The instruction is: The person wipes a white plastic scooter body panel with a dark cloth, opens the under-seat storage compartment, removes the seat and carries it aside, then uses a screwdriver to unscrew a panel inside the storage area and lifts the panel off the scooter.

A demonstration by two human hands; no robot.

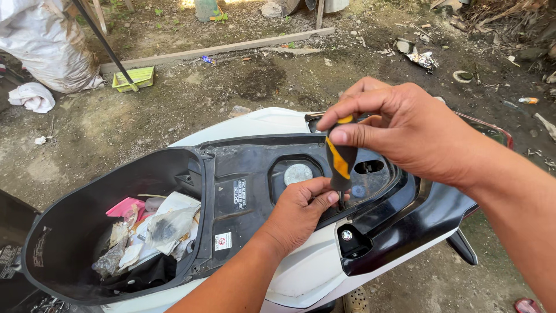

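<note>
1. We look down on bare, packed dirt ground (191, 104) scattered with litter; a white sack (49, 43) stands at 10 o'clock, a yellow-green basket (134, 78) beside it, and a wooden plank (217, 51) lies across at 12 o'clock.
2. A white scooter (301, 272) fills the lower frame with its seat lifted away, showing the black under-seat compartment (75, 232) at 8 o'clock, stuffed with rags, papers and a pink item (124, 207).
3. At centre we see the round silver fuel cap (297, 174) in the black panel (243, 168).
4. Our right hand (405, 133), coming in from 3 o'clock, is closed around the top of a black-and-yellow screwdriver (340, 156), held upright, thumb and fingers pinching the handle.
5. Our left hand (301, 208), coming from 6 o'clock, pinches the screwdriver's shaft low down, just right of the fuel cap, fingers curled on it.
6. A silver bolt (346, 235) sits in a recess just below the left hand, at 5 o'clock.
</note>
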